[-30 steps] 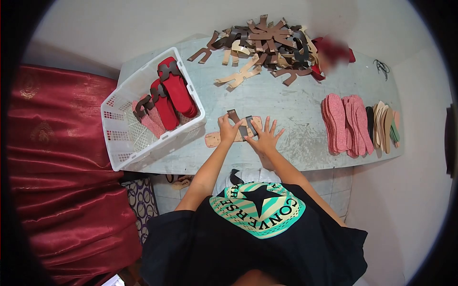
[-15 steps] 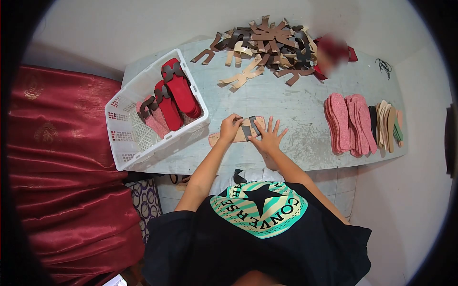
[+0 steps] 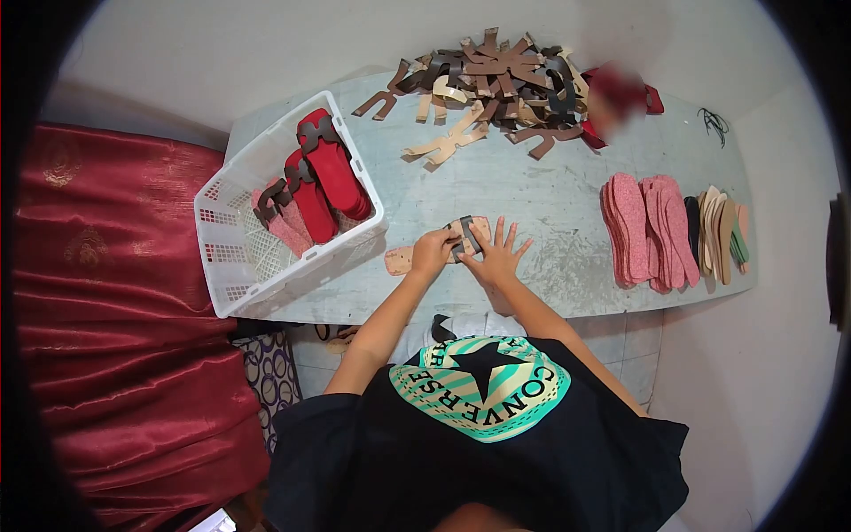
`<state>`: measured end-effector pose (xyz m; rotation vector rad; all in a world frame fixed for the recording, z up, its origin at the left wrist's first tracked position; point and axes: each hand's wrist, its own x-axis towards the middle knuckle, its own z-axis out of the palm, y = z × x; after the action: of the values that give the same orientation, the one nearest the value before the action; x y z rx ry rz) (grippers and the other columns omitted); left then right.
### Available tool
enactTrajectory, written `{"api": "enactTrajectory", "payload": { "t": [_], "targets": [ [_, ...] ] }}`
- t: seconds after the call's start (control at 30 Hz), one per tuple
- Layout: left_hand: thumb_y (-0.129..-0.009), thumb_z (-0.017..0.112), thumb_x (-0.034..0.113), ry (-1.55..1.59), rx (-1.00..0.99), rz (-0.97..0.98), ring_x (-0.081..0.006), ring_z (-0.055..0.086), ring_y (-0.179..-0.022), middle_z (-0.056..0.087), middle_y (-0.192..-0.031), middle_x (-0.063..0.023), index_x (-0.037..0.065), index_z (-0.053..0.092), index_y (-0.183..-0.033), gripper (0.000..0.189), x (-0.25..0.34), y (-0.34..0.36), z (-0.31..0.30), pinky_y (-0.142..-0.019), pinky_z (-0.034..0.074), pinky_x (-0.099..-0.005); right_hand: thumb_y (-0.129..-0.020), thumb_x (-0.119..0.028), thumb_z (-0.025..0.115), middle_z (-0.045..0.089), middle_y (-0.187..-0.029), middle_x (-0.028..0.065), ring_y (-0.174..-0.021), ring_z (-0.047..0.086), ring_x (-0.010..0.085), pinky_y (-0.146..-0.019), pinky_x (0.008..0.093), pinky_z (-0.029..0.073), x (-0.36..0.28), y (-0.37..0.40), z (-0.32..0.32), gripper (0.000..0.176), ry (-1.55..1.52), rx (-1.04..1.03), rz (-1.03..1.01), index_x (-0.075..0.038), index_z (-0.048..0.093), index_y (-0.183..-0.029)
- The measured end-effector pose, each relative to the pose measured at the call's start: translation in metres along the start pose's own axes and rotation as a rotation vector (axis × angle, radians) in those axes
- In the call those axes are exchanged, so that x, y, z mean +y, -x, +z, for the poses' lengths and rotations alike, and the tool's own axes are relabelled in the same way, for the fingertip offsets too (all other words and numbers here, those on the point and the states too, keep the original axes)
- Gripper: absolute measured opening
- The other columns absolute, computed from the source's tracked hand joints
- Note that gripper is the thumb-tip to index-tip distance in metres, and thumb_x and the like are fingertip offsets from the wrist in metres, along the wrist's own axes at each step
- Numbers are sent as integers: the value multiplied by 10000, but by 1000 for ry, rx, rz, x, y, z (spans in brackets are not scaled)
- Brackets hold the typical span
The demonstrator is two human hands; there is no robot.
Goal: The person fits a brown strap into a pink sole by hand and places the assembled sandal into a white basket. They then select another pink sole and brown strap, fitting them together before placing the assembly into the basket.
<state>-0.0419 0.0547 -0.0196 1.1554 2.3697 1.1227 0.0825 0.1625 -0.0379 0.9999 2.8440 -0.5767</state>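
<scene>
Since the earlier frames, the dark strap (image 3: 468,232), whose ends had stood up from the sole, was folded down flat, and the left hand (image 3: 433,254) was brought over it from the left.

The left hand was curled shut, gripping the strap against the flat tan sandal sole (image 3: 401,259), which lay at centre frame on the scuffed grey table (image 3: 550,195), close to its near edge. The right hand (image 3: 495,259) was laid open on the sole's right end, fingers spread and pressing down.

Misalignment was judged the main risk: with pressure applied from both sides, the strap could be set crooked or sprung back up if the grip were loosened too soon. The sole could also be slid off the near edge, since only its left tip was left uncovered and nothing was seen to brace it.

At left frame, the white plastic lattice basket (image 3: 232,266) was seen with red strapped sandals (image 3: 332,168) in it. The heap of brown and beige cut straps (image 3: 496,84) lay at top centre and the row of pink insoles (image 3: 643,230) at right.

One word could be read: "CONVERSE", printed around a black star on the teal-and-cream emblem (image 3: 479,386) at lower centre, on the black shirt. No other writing was legible.
</scene>
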Motion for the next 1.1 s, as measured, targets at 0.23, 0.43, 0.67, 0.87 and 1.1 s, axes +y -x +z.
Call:
{"api": "enactTrajectory", "payload": {
  "t": [0.23,0.43,0.67,0.87,1.1],
  "targets": [
    [-715,623,54,-90,-13,111,-297,616,-821,644,-885,-143,33,650,-881,170,-1,4,2,-713,495,-369,-695,-702,485,-17,-1479,183,-1337,-114,411,-909,690,-158,-1,0,-6,744,-29,-44,7,-441,266,-1356],
    [-700,619,25,-97,38,196,-283,610,-853,646,-888,-135,26,643,-887,189,-16,7,13,-725,496,-372,-699,-696,486,-16,-1479,182,-1337,-113,412,-909,686,-163,0,0,-2,740,-26,-31,-3,-440,265,-1357],
    [-703,613,41,-211,23,292,-303,587,-952,627,-996,-145,25,624,-932,229,-24,12,19,-812,475,-392,-691,-747,438,16,-1473,200,-1335,-69,439,-889,718,-129,2,-1,2,763,8,25,-28,-442,246,-1363],
    [-724,601,38,-254,-8,349,-319,551,-1041,594,-1080,-170,4,600,-998,276,-30,18,21,-888,440,-406,-691,-742,443,21,-1472,205,-1338,-59,433,-894,718,-121,3,-1,5,760,14,42,-36,-444,248,-1362],
    [-761,519,31,-310,-91,392,-322,478,-1145,507,-1209,-205,-40,543,-1105,352,-28,25,16,-991,365,-395,-711,-738,421,28,-1471,208,-1342,-38,427,-900,720,-103,3,0,6,744,40,55,-58,-433,245,-1367]
  ]
}}
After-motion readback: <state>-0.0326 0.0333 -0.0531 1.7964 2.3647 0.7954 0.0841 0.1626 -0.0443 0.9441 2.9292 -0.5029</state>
